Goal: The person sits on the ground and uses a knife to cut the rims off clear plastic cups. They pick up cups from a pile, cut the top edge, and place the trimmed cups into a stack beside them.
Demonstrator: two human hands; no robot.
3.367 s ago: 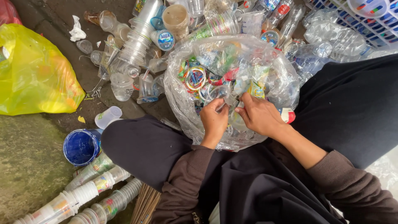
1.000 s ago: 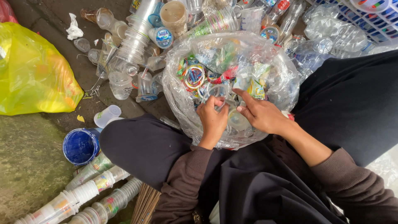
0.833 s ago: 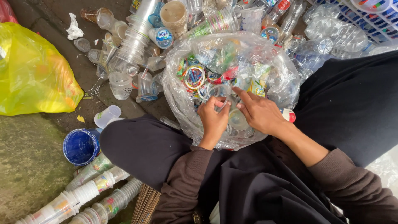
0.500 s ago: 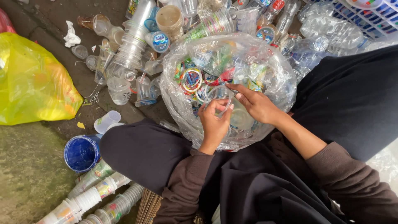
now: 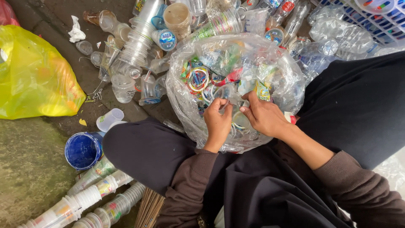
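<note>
Hands meet over the mouth of a clear bag (image 5: 291, 84) wedged between the knees. Left hand (image 5: 218, 122) and right hand (image 5: 263, 116) both pinch a small clear plastic piece (image 5: 231, 93) between fingertips, just above the coloured rings (image 5: 198, 79) inside. Loose cups (image 5: 126, 50) lie beyond the bag; yellow bag (image 5: 36, 76) well apart; blue tub (image 5: 82, 150) beside the left knee.

Soft, even daylight fell over my lap; the clear bag (image 5: 287, 80) glared faintly, shadows weak, focus sharp.
</note>
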